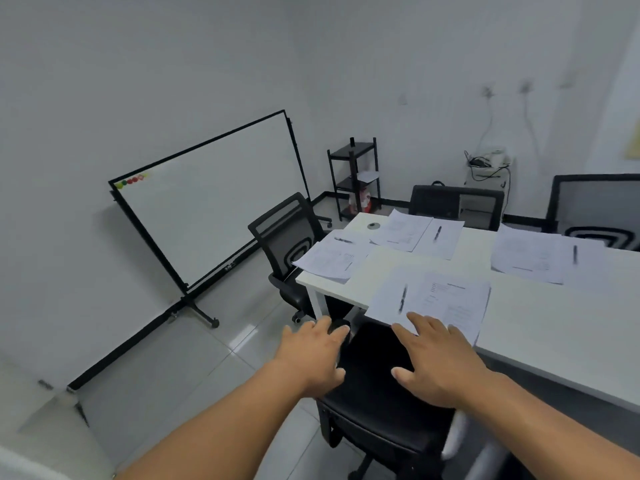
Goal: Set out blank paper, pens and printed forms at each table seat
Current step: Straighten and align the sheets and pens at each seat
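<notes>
White rectangular table [540, 317]: recorded across the right half of the frame, its near corner toward the centre. Four place settings were laid on it.

Nearest setting: a blank white sheet [388, 299] and a printed form [457, 303] were placed side by side at the lower centre edge of the table, overhanging it slightly. A dark pen [402, 298] was laid on the blank sheet.

Left-end setting: a printed form with paper beneath [332, 259] was set at the table's left corner, with a dark pen [343, 240] at its upper edge.

Far-centre setting: printed form and blank sheet [412, 233] were overlapped, a dark pen [438, 233] resting on the right-hand sheet. A small round grey object [373, 225] was noted just left of it; its nature could not be told.

Right setting: papers [530, 258] with a dark pen [575, 254] were recorded at the right of the frame, blurred.

Left hand [313, 355]: extended at lower centre, fingers spread and straight, nothing gripped; it was seen over the top of the black office chair [377, 393] below the table edge. Contact could not be confirmed.

Right hand [436, 362]: spread flat, holding nothing, fingertips overlapping the near edge of the nearest papers.

Black mesh-backed chairs: one at the table's left end [287, 237], two behind the table's far side [457, 202] [595, 209].

Black-framed whiteboard on a wheeled stand [214, 199]: left of centre, with coloured magnets [133, 180] in its upper left corner.

Black shelving rack [353, 178]: in the far corner, upper centre.
</notes>
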Motion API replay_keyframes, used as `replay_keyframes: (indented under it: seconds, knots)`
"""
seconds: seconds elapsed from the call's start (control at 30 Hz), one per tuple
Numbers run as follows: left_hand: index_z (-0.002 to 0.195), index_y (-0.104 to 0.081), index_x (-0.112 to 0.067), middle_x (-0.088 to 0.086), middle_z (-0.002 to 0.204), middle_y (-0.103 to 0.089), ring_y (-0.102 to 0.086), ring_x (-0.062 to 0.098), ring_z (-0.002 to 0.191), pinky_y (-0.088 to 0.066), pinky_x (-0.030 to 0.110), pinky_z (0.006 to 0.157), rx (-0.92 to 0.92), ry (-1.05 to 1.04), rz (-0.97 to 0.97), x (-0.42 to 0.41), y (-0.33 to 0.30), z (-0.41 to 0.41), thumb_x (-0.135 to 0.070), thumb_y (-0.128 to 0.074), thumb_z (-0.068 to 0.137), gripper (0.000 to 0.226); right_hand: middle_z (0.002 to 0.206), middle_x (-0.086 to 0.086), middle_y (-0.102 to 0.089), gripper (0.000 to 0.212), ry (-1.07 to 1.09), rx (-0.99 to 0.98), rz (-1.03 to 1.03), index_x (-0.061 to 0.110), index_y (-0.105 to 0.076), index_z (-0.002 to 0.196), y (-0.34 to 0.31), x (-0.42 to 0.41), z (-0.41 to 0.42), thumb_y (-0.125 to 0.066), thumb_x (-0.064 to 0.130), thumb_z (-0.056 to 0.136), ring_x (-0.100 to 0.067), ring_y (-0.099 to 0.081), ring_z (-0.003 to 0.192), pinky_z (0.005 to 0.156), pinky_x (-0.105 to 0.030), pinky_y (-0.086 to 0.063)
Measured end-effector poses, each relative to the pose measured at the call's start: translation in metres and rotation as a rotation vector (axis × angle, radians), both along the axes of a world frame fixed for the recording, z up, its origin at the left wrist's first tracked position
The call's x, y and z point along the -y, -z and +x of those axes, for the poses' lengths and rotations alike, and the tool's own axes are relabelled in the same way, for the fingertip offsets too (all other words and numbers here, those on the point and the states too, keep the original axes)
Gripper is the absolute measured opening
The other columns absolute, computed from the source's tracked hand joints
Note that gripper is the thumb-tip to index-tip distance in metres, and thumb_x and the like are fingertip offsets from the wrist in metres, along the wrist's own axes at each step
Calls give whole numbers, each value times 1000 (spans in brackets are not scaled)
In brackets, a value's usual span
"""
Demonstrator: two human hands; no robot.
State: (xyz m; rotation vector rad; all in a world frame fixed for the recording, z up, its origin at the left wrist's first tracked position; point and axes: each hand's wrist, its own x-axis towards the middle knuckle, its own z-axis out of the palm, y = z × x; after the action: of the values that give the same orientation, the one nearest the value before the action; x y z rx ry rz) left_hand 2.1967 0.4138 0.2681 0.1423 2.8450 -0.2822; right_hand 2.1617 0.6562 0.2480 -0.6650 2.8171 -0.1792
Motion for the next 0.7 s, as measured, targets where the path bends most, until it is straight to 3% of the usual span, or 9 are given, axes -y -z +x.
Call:
replay_keyframes:
  seconds: [0.23, 0.7]
  knots:
    - [168, -22, -33, 8, 172, -27, -37, 37, 154, -36, 69, 118, 31, 218, 66, -9, 34, -107, -54, -59, 101, 80, 181, -5, 0, 85, 190, 28, 84, 34, -9, 170, 22, -9, -70, -43, 69, 100, -33, -5, 166, 131, -58, -16]
    - [170, -19, -38, 3, 176, -22, -37, 33, 155, -34, 62, 120, 186, 498, 116, 28, 78, -320, -59, -59, 99, 84, 180, -6, 2, 86, 471, 176, 112, 32, -8, 170, 66, 54, -215, -45, 65, 101, -34, -4, 166, 128, -65, -17]
